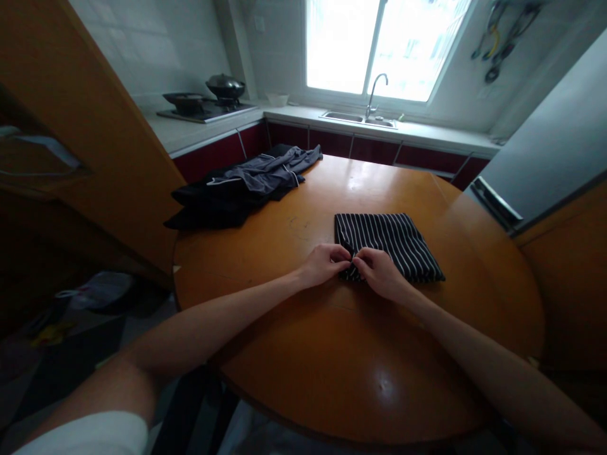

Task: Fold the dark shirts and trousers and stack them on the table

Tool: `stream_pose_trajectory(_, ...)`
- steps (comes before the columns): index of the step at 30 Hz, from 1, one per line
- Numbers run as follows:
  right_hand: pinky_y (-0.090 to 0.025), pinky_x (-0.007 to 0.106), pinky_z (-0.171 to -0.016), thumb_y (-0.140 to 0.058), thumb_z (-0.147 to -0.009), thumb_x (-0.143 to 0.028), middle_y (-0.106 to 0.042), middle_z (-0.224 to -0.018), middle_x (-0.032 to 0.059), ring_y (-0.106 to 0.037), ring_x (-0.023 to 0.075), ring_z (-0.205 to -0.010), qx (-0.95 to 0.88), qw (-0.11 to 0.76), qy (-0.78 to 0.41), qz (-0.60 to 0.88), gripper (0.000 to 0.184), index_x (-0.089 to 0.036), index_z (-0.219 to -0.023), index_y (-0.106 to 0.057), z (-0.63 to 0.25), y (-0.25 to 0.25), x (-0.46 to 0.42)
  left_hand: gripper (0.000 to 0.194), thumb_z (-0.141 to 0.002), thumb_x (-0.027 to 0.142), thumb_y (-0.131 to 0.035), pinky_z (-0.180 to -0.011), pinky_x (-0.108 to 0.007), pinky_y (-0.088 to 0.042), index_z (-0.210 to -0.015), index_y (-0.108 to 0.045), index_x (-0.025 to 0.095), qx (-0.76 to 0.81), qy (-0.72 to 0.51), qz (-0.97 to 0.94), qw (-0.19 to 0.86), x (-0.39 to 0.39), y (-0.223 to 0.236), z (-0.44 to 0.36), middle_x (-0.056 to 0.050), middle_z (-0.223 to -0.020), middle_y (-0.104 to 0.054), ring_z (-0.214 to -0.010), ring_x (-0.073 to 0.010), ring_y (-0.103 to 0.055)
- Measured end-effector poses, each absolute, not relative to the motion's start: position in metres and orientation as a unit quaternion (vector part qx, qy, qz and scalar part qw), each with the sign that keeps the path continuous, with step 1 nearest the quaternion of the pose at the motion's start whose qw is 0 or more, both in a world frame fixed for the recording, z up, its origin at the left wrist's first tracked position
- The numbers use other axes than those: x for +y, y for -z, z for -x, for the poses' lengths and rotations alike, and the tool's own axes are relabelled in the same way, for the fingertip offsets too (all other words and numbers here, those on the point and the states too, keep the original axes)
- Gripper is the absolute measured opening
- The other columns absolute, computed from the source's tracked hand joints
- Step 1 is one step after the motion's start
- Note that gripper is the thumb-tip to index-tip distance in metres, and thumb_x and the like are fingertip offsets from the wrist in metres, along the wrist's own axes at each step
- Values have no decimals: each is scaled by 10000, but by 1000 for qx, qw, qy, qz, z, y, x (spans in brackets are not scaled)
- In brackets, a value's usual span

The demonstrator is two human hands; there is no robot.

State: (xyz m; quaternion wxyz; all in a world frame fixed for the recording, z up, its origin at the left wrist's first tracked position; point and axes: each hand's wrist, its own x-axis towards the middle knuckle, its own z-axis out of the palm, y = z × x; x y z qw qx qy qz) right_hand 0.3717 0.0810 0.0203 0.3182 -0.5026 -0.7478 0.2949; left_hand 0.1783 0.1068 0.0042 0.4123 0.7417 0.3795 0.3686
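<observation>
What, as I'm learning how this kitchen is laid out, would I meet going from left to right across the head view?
Shallow pan → lidded wok → pale bowl → black-and-white striped cloth → refrigerator.

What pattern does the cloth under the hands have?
The folded cloth is black with thin white stripes; it shows best in the head view.

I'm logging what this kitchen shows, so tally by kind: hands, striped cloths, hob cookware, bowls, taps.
Left hand, right hand: 2
Folded black-and-white striped cloth: 1
Silver domed-lid pot, dark shallow pan: 2
Pale round bowl: 1
Curved metal tap: 1
Total: 7
</observation>
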Motion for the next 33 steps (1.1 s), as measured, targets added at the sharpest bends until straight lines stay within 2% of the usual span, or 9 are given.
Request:
stream_pose_trajectory(5,-399,278,-611,-518,-921,-298,-579,-633,-2,-531,156,-620,-750,335,-289,492,191,-207,-766,-583,-369,-21,79,81,-777,155,-685,-641,-220,-505,-824,-743,124,380,-343,-735,444,111,0,-180,-30,-758,-733,-683,-127,-650)
stream_pose_trajectory(19,-399,282,-622,-515,-931,-295,-598,-669,4,-541,153,-623,-751,331,-271,503,205,-209,-751,-561,-369,-18,80,43,-703,135,-693,-569,-214,-438,-709,-735,131,481,-300,-750,340,108,-11,-180,-16,-676,-701,-630,-123,-612)
stream_pose_trajectory(27,-379,273,-602,-515,-923,-299,-606,-649,3,-533,146,-604,-746,337,-235,524,216,-206,-738,-576,-370,-21,80,79,-715,136,-661,-579,-227,-439,-715,-740,144,454,-266,-785,328,107,-5,-179,-8,-676,-705,-617,-125,-619)
stream_pose_trajectory(33,-353,278,-601,-614,-869,-331,-653,-656,27,-565,158,-625,-757,231,-200,577,262,-204,-641,-602,-368,-24,74,129,-773,175,-652,-598,-220,-441,-751,-773,138,432,-272,-782,357,109,-5,-178,-26,-697,-724,-648,-131,-629)
